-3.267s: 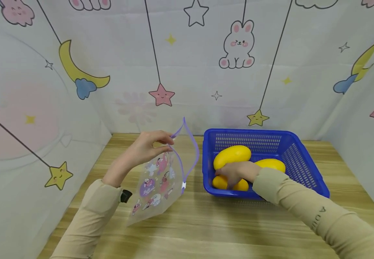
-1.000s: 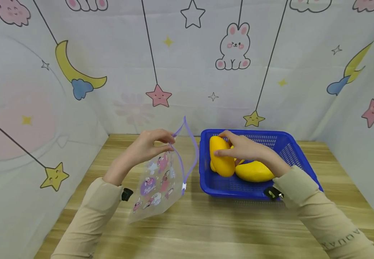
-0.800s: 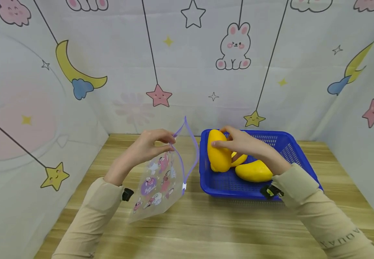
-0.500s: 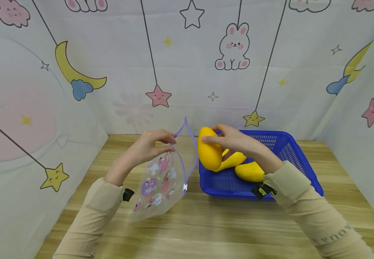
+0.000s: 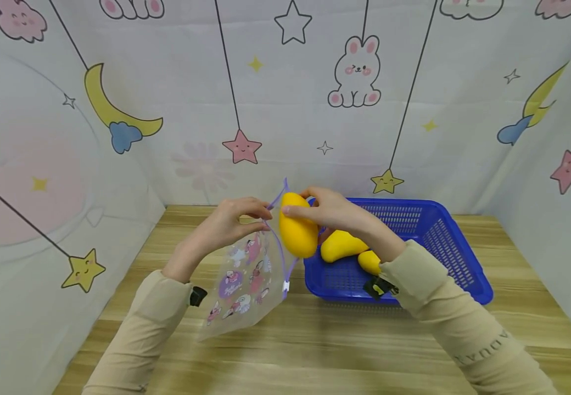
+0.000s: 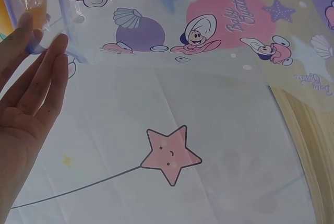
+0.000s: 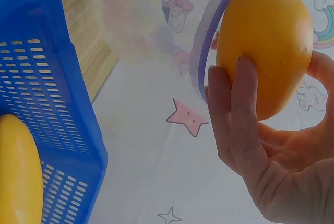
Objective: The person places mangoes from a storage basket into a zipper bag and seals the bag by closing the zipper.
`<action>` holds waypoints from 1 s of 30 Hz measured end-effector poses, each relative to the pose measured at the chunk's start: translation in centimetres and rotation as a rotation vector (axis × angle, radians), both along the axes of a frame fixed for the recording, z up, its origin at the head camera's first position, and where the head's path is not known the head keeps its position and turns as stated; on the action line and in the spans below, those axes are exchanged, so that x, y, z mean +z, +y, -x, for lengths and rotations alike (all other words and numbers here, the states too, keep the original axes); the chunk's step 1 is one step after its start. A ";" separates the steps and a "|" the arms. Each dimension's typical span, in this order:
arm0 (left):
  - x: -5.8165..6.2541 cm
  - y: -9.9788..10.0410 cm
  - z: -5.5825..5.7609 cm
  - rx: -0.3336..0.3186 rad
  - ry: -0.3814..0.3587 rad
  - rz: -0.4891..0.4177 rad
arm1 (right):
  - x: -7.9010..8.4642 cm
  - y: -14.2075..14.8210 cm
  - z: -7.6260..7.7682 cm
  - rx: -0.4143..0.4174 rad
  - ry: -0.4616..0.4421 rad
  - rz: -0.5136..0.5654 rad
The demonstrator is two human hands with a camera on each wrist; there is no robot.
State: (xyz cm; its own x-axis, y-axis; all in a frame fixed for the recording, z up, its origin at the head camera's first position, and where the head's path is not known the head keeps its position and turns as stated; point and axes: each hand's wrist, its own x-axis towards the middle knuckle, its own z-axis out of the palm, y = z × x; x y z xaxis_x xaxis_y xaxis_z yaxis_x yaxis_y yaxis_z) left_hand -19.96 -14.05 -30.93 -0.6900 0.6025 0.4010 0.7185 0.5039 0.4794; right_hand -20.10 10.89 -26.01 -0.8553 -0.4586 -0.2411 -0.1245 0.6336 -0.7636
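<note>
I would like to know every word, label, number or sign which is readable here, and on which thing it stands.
"Baby Oysters": on the clear bag, in the left wrist view.
Other lettering on the bag: too small or faint to read.
Dark letters on the right sleeve: too blurred to read.
No number is readable.

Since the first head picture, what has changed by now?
The right hand has lifted the orange-yellow fruit out of the blue basket and carried it leftward to the open mouth of the printed bag. Unchanged: the left hand pinches the bag's edge; two yellow fruits remain in the basket.
</note>
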 end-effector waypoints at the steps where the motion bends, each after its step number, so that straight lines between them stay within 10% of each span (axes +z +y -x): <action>1: 0.0 0.0 0.0 -0.002 0.003 -0.001 | 0.0 -0.2 0.0 -0.003 0.005 -0.005; 30: -0.8 0.4 0.5 -0.140 0.038 -0.247 | 0.4 -1.9 -0.8 -0.003 0.211 -0.242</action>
State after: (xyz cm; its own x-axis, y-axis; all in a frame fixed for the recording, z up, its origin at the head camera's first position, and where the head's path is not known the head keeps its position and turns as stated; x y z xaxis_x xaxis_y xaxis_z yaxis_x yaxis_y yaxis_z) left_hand -20.51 -13.66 -31.75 -0.5890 0.5718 0.5711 0.7924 0.2700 0.5469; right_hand -19.34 9.02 -25.61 -0.8994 -0.4069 -0.1599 -0.2619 0.7942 -0.5483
